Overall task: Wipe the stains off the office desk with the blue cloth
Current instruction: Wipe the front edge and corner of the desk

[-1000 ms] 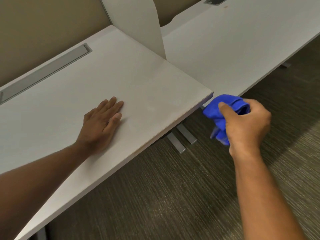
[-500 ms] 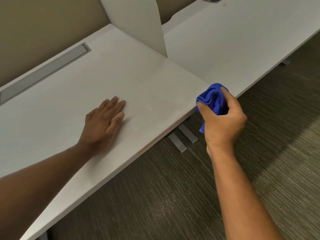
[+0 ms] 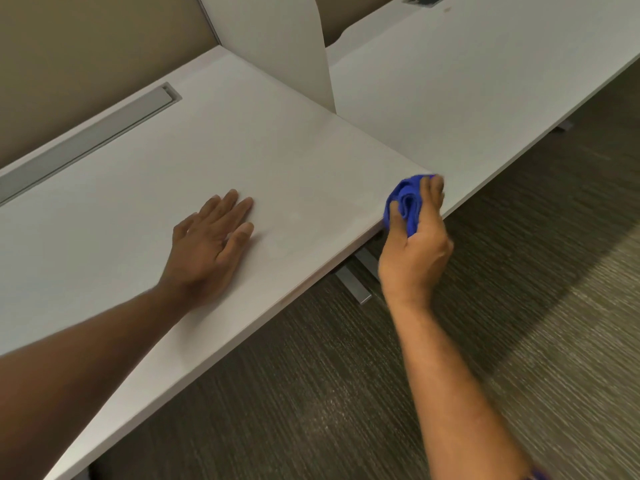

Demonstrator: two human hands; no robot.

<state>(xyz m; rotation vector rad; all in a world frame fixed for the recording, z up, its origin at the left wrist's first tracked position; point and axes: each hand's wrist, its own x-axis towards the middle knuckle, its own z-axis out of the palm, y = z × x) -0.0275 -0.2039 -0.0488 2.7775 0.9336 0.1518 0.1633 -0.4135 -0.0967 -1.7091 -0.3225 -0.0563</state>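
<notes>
The right hand (image 3: 414, 244) covers most of the cloth (image 3: 405, 202); its fingertips (image 3: 437, 184) are motion-blurred. The desk (image 3: 138, 188) edge beneath that hand is hidden. Both forearms run off the bottom edge.

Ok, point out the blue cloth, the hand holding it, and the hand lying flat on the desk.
blue cloth (image 3: 406, 201), head view, bunched folds at the desk corner.
right hand (image 3: 415, 258), head view, back of the hand.
left hand (image 3: 204, 247), head view, back of the hand.

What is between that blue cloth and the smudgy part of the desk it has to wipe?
Nothing visible. The right hand holds the blue cloth at the desk's front corner; the faint smudges lie bare between it and the flat left hand.
</notes>
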